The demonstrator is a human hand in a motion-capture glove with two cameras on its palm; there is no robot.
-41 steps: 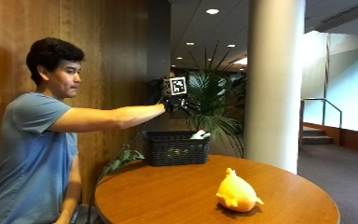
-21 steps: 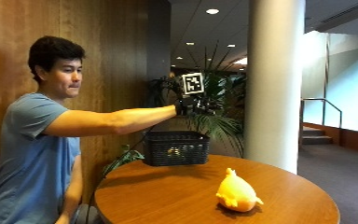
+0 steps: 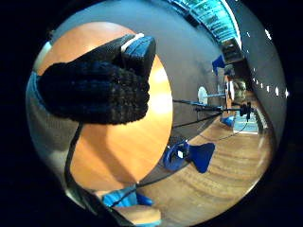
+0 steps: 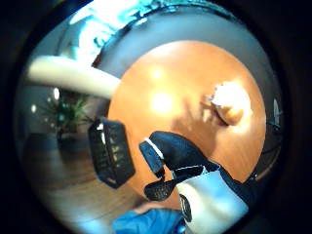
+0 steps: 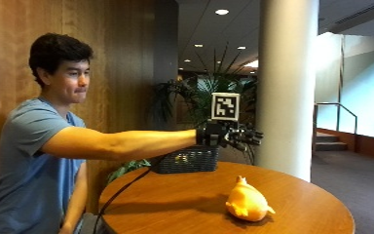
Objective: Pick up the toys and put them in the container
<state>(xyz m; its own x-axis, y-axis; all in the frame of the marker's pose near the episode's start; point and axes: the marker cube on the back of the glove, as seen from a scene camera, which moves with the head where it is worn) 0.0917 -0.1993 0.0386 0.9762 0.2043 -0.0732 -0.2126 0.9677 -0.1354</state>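
Note:
In the outside view a yellow duck-like toy (image 5: 247, 201) lies on the round wooden table (image 5: 174, 204), on its right half. A black mesh basket (image 5: 188, 160) stands at the table's far edge. My gloved right hand (image 5: 232, 135) hangs in the air on an outstretched arm, above the table, just right of the basket and well above the toy. Its fingers point forward, loosely bent, and hold nothing. The thumb side palm view shows the toy (image 4: 229, 100), the basket (image 4: 111, 152) and the gloved thumb (image 4: 170, 151) over the table (image 4: 165, 78).
A thick white column (image 5: 288, 83) and potted plants (image 5: 200, 97) stand behind the table, and a wood-panelled wall is on the left. A cable runs from the hand down to the table's near edge. A blue stand (image 3: 189, 156) sits on the floor beside the table.
The hand has moved from above the basket to the right and somewhat lower, toward the toy's side of the table. The toy and basket have not moved.

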